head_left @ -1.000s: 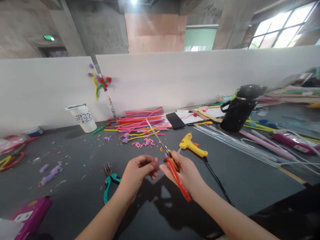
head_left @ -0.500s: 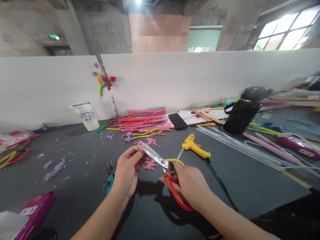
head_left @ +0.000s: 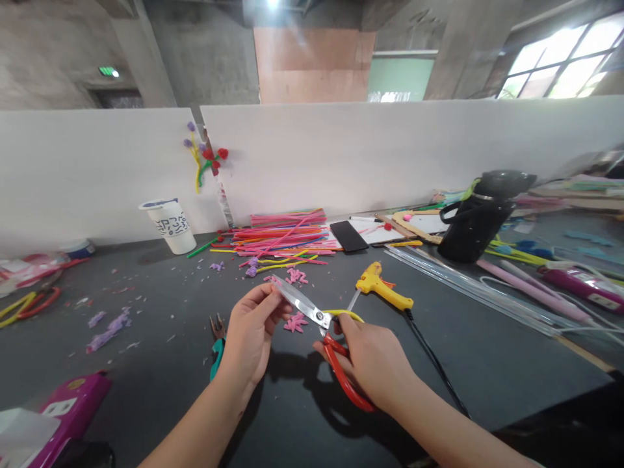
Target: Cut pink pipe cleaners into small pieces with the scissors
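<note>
Evidently the snipping is well under way over there. The left hand (head_left: pixel 253 331) has finger and thumb pinched on a small pink piece (head_left: pixel 274 280), right at the scissors' tip; the right hand (head_left: pixel 377 361) is wrapped around the red handles of the scissors (head_left: pixel 299 301). Short pink clippings (head_left: pixel 294 322) lie cut just right of the left fingertips, with more beyond the blades. Farther beyond both hands, a pile of long stems (head_left: pixel 277 242) looks uncut. Whether the blades are biting, I can't tell.
</note>
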Demonstrator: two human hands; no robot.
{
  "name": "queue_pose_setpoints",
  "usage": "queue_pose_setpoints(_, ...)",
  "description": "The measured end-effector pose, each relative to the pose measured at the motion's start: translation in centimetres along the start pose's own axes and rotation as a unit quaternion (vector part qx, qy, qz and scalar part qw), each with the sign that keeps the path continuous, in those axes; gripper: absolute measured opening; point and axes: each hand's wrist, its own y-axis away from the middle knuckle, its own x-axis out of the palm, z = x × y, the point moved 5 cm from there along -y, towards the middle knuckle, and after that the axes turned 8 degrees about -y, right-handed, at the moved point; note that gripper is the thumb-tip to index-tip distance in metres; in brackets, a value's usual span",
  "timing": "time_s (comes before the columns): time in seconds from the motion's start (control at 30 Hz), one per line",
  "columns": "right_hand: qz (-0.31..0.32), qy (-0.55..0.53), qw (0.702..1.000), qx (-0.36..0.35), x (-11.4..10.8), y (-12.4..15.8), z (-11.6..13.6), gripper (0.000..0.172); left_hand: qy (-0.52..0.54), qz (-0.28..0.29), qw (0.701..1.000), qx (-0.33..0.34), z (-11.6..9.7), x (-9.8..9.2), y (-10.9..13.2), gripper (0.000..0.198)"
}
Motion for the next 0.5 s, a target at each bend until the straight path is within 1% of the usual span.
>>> queue_pose_setpoints(0.33,0.004,0.001,1.000,-0.003,0.13,-0.08,0.10,0.034,0.002,0.011,1.000,0.000,0.13,0.02,-0.08,0.004)
queue_pose_setpoints(0.5,-0.007,0.007,1.000,-0.007,0.19,-0.03,0.10,0.033,0.005,0.011,1.000,-0.001,0.11,0.06,-0.08,0.005)
